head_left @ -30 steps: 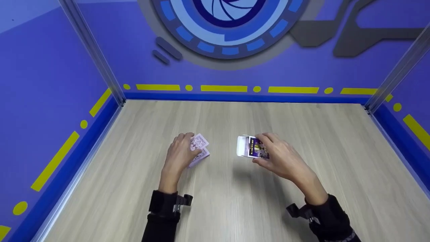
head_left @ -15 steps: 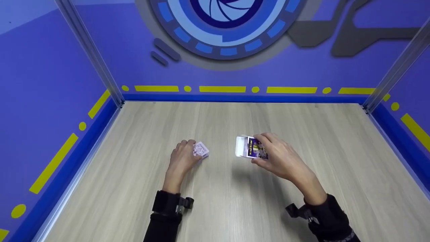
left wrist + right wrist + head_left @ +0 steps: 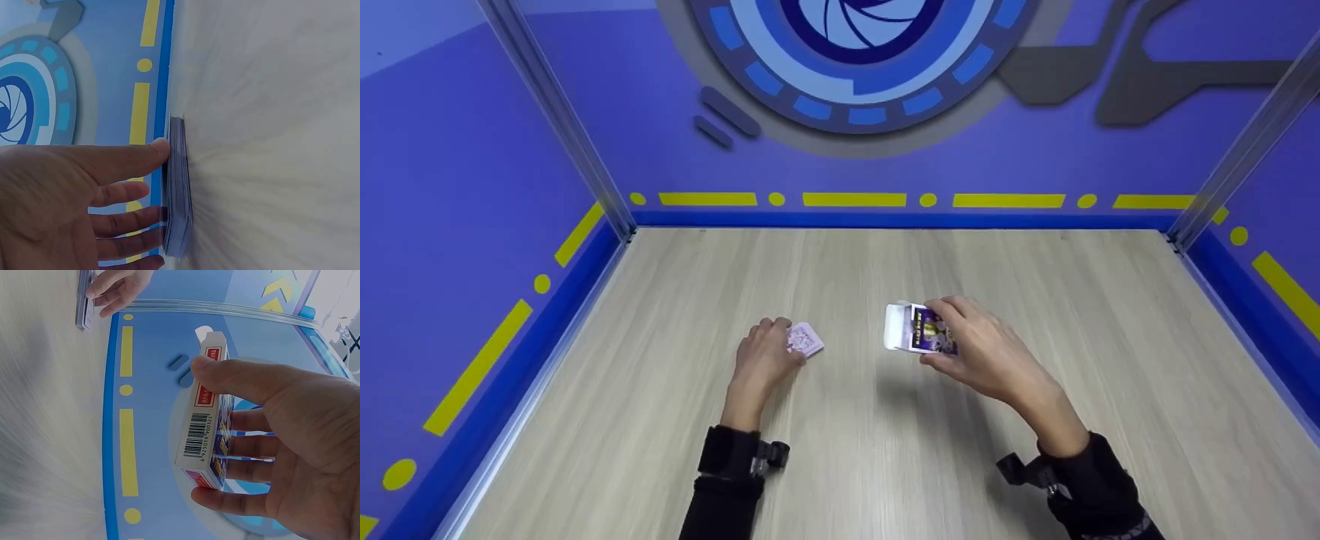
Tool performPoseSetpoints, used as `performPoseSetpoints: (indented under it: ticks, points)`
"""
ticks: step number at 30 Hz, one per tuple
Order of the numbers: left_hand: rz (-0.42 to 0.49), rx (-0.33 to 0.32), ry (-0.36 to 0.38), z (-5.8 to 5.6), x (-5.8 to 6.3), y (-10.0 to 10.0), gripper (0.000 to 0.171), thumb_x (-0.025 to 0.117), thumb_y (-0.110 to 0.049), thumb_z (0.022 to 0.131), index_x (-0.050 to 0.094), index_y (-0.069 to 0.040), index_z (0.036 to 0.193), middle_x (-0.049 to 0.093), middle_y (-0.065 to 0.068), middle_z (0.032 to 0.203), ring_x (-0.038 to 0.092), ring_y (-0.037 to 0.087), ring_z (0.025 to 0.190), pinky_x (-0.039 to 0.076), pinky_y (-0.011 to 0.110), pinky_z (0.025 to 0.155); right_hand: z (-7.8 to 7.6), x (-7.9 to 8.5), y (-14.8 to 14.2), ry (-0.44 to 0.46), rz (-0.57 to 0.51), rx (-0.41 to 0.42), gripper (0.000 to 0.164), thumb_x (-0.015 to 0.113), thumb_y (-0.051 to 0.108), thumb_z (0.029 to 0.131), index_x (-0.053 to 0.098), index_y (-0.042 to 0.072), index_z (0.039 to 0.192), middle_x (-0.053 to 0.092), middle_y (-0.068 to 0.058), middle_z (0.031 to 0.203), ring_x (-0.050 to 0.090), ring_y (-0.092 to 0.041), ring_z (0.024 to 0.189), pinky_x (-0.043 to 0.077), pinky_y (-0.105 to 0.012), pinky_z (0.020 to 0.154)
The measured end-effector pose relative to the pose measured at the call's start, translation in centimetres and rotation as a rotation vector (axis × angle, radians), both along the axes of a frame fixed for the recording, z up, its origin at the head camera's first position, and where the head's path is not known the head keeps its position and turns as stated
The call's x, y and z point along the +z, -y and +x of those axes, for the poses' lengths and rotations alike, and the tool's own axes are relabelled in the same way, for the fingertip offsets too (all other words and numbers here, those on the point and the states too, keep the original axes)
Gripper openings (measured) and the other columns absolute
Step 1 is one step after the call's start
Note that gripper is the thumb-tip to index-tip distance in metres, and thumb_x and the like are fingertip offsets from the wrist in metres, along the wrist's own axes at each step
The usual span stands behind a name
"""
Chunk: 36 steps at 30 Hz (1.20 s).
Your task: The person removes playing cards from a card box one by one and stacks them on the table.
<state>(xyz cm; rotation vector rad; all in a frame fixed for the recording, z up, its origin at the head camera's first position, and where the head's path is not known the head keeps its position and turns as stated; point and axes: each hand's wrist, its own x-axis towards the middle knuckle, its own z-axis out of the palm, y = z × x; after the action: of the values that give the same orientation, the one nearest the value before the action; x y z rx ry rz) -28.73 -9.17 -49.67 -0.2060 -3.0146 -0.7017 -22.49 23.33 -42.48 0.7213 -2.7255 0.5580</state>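
Note:
A deck of playing cards (image 3: 806,340) with pale pink patterned backs lies flat on the table. My left hand (image 3: 763,354) holds it by its left part, with the thumb at the near edge. In the left wrist view, the stacked edges of the deck (image 3: 179,185) face the camera, and the fingertips meet its upper side. Raised above the table, a small purple-and-white card box (image 3: 934,330) is gripped by my right hand (image 3: 988,351). Its white end flap stands open toward the deck. A barcode shows on the side of the box (image 3: 202,422) in the right wrist view.
The light wood table (image 3: 855,450) is bounded by a blue back wall (image 3: 840,172) and blue side walls. Metal posts (image 3: 570,127) stand at the back corners. Bare tabletop lies between the two hands.
The deck, earlier in two offset parts under the left hand, now forms one squared stack lying on the table. The right hand and the box have stayed nearly still.

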Motion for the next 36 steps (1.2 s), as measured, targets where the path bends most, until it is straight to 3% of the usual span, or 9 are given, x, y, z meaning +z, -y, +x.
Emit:
performPoseSetpoints:
  ticks: [7,21,27,30,33,36]
  points:
    - [0.025,0.012,0.033,0.1,-0.2,0.0,0.06,0.085,-0.016,0.082,0.062,0.004,0.134,0.064,0.023,0.115,0.061,0.038,0.106,0.052,0.053,0.087,0.0,0.0,0.1,0.008,-0.002,-0.001,0.071,0.091,0.029,0.081,0.058,0.002,0.138,0.062,-0.015,0.128,0.062,-0.029,0.107,0.054,-0.048,0.086]
    - [-0.027,-0.002,0.04,0.1,0.1,-0.3,0.061,0.088,-0.016,0.08,0.063,0.002,0.132,0.063,0.021,0.111,0.06,0.036,0.104,0.053,0.052,0.084,0.0,0.0,0.1,0.005,-0.007,0.003,0.071,0.091,0.029,0.081,0.058,0.003,0.138,0.062,-0.014,0.128,0.062,-0.028,0.105,0.055,-0.046,0.084]
    - [-0.001,0.032,0.052,0.1,0.3,-0.3,0.067,0.086,-0.031,0.084,0.06,0.002,0.137,0.06,0.023,0.122,0.057,0.037,0.111,0.052,0.054,0.087,-0.1,0.3,-0.4,-0.001,-0.003,-0.007,0.071,0.09,0.028,0.082,0.057,0.002,0.139,0.061,-0.017,0.13,0.063,-0.031,0.106,0.055,-0.048,0.084]
    - [0.02,0.091,-0.009,0.1,0.9,-0.5,0.063,0.081,-0.036,0.09,0.061,0.001,0.137,0.06,0.024,0.126,0.057,0.039,0.115,0.052,0.054,0.088,-0.1,0.5,-0.8,-0.013,-0.01,-0.018,0.071,0.09,0.027,0.081,0.057,0.003,0.139,0.061,-0.018,0.13,0.063,-0.032,0.105,0.055,-0.048,0.082]
    - [0.06,0.133,-0.146,0.3,1.9,-1.0,0.048,0.077,-0.032,0.094,0.067,-0.001,0.13,0.065,0.021,0.122,0.061,0.037,0.113,0.054,0.052,0.085,-0.1,0.6,-1.1,-0.022,-0.018,-0.029,0.07,0.091,0.025,0.081,0.058,0.003,0.138,0.061,-0.018,0.13,0.063,-0.032,0.104,0.055,-0.048,0.081]
    - [0.139,0.132,-0.287,1.0,3.4,-1.9,0.032,0.077,-0.025,0.095,0.073,-0.004,0.119,0.071,0.013,0.11,0.067,0.031,0.102,0.055,0.047,0.08,-0.2,0.7,-1.2,-0.026,-0.016,-0.031,0.07,0.091,0.026,0.081,0.058,0.003,0.138,0.06,-0.018,0.13,0.063,-0.034,0.106,0.054,-0.05,0.083]
